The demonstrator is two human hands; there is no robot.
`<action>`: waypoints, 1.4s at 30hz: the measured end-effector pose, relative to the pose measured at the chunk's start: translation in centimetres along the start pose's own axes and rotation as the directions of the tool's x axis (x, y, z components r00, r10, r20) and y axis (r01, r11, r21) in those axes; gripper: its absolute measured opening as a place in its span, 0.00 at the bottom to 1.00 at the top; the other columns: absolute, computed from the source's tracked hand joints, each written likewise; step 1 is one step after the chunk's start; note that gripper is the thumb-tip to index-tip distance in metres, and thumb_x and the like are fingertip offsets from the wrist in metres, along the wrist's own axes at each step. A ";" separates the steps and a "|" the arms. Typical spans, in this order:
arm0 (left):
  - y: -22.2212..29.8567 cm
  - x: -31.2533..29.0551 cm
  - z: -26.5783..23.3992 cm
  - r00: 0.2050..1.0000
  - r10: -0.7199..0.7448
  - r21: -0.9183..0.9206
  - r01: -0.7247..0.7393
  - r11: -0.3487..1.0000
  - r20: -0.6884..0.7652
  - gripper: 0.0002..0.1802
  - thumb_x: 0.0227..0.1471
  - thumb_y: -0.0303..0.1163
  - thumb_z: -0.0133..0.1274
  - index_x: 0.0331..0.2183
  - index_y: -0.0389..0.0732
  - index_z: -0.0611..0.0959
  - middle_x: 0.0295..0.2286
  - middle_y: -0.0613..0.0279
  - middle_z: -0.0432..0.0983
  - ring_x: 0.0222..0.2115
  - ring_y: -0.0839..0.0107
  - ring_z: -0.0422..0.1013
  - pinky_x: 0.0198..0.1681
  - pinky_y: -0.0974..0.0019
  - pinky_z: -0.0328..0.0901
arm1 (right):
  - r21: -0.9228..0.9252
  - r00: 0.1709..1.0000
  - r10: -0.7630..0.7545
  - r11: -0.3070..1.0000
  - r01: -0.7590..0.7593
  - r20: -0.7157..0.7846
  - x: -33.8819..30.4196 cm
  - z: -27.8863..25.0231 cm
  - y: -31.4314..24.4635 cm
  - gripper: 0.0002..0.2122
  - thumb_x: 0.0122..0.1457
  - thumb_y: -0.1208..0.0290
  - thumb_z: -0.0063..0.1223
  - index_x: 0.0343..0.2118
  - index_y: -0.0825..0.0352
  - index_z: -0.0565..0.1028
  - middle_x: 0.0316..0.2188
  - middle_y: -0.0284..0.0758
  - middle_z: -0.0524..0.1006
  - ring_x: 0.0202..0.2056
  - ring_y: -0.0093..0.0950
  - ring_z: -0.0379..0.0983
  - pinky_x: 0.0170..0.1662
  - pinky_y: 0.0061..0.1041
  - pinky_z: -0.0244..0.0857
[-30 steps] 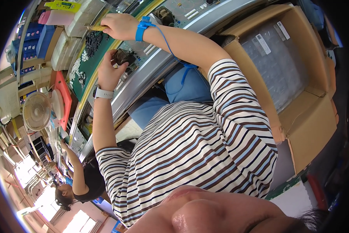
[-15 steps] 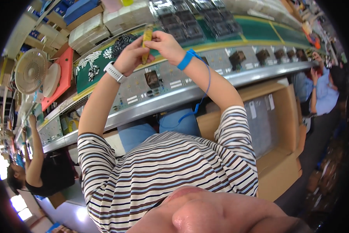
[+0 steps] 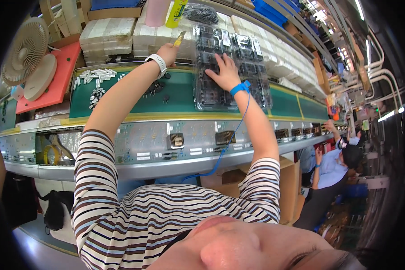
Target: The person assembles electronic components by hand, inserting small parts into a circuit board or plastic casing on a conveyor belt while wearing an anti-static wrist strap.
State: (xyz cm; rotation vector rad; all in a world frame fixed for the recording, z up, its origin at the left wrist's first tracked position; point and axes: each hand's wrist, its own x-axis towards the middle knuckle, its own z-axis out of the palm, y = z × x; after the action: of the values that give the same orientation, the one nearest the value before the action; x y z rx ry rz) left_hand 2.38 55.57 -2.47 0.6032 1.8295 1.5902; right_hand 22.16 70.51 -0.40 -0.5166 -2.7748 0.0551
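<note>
A yellow utility knife (image 3: 179,39), its blade tip pointing up and away, is held in my left hand (image 3: 167,55). A white watch band circles that wrist. My right hand (image 3: 225,74) lies with fingers spread on a clear plastic blister tray (image 3: 207,100) of dark components, and a blue wrist strap with a coiled cord is on that wrist. Beside it is a second tray of the same kind (image 3: 252,72). Under my left forearm, small black components (image 3: 153,88) lie loose on the green bench mat (image 3: 180,96), partly hidden by the arm.
White parts (image 3: 96,75) lie on the mat at left, near a fan (image 3: 26,45) on a red board. Circuit boards (image 3: 195,141) run along a metal rail in front of me. Foam boxes (image 3: 108,36) and a yellow-green bottle (image 3: 176,13) stand behind. A co-worker (image 3: 330,164) is at right.
My hands have parted: the left keeps the knife, now with its blade showing, and the right has let go of it and moved onto the tray. The view has shifted toward the far side.
</note>
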 end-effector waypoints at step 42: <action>0.1 7.4 2.4 0.994 0.073 0.331 -0.096 0.939 0.080 0.20 0.52 0.35 0.35 0.47 0.47 0.70 0.21 0.56 0.71 0.14 0.68 0.65 0.17 0.64 0.61 | -0.112 0.999 0.048 0.993 -0.048 0.004 -1.8 0.0 -1.9 0.29 0.51 0.47 0.43 0.54 0.56 0.59 0.57 0.47 0.50 0.58 0.45 0.43 0.55 0.52 0.38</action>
State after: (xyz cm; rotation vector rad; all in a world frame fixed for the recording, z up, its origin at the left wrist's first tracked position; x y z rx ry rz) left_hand -1.04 62.46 -3.72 0.8864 2.0640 1.3008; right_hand 23.10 68.04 -0.75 -0.6124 -2.7837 -0.0883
